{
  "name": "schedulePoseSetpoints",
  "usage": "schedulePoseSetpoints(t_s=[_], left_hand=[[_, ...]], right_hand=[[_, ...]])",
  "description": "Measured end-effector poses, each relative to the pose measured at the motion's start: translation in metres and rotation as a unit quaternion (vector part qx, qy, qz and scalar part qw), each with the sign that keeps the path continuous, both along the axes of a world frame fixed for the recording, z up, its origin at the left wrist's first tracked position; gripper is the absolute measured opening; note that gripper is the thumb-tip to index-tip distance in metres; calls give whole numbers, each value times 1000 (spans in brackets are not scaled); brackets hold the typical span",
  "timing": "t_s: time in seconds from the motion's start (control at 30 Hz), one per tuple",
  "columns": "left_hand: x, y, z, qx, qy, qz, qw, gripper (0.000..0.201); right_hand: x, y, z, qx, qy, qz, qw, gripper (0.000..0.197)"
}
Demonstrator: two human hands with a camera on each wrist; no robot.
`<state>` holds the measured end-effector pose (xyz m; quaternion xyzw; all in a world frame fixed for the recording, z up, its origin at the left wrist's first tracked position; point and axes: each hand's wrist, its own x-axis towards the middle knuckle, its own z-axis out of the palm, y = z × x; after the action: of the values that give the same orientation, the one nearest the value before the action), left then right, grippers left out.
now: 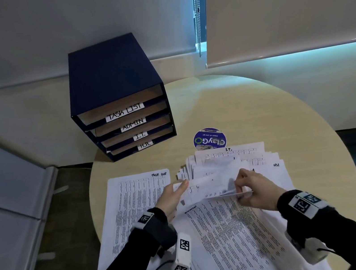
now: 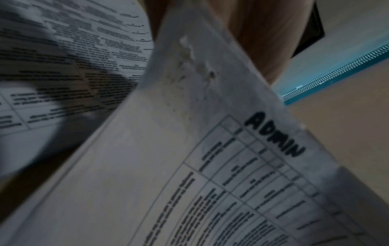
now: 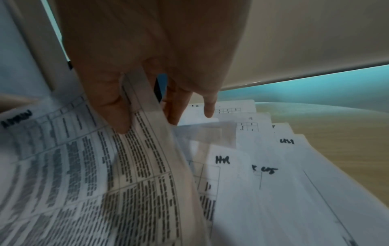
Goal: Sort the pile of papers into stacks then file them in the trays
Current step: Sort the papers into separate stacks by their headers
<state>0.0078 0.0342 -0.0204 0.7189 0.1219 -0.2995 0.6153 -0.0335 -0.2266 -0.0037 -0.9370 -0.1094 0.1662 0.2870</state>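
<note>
Both hands hold up one printed sheet marked ADMIN [image 1: 209, 186] [image 2: 210, 166] [image 3: 84, 166] above the middle of the round table [image 1: 287, 116]. My left hand [image 1: 177, 192] [image 2: 252, 41] holds its left edge, fingers behind the paper. My right hand [image 1: 247, 191] [image 3: 147, 123] pinches its right edge between thumb and fingers. A fanned pile of mixed sheets [image 1: 259, 163] [image 3: 273, 166] lies beyond, with I.T. and HR marks showing. A flat stack marked TASK LIST [image 1: 136, 203] lies at the left. The dark blue tray unit [image 1: 115, 74] stands at the back left, labelled TASK LIST, ADMIN, I.T., H.R.
More printed sheets [image 1: 233, 243] spread toward the near table edge under my wrists. A round blue sticker [image 1: 209, 139] sits between the pile and the trays. Window blinds and a wall stand behind the table; a grey cabinet is at the left.
</note>
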Motion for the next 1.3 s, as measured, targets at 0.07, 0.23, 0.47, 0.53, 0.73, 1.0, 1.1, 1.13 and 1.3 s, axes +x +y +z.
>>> schedulePoseSetpoints(t_s=[0.07, 0.23, 0.47, 0.53, 0.73, 1.0, 1.1, 1.13, 1.3], left_hand=[[3, 2, -5, 38, -22, 4, 999, 38], [5, 5, -15, 47, -31, 11, 998, 19], [0, 18, -24, 92, -9, -36, 995, 50], [-3, 25, -26, 164, -6, -82, 983, 49], [-6, 28, -22, 248, -41, -49, 967, 32], [-3, 8, 21, 265, -150, -82, 949, 58], [-1, -1, 62, -18, -80, -3, 997, 84], [1, -2, 72, -77, -84, 15, 993, 94], [-3, -32, 104, -72, -218, 12, 973, 54]], right_hand=[[-6, -2, -1, 2, -6, 15, 1000, 7], [-19, -3, -9, -26, -34, 42, 998, 11], [-22, 0, -4, 4, -40, 36, 999, 6], [-23, 0, -1, 16, -40, 35, 998, 12], [-30, -4, 13, 64, -12, 1, 998, 19], [-25, -18, 15, 171, -63, -154, 971, 12], [-21, -22, 42, 323, -43, -275, 905, 42], [-20, -22, 52, 372, -51, -300, 877, 32], [-23, -17, 104, 523, -84, -327, 783, 32]])
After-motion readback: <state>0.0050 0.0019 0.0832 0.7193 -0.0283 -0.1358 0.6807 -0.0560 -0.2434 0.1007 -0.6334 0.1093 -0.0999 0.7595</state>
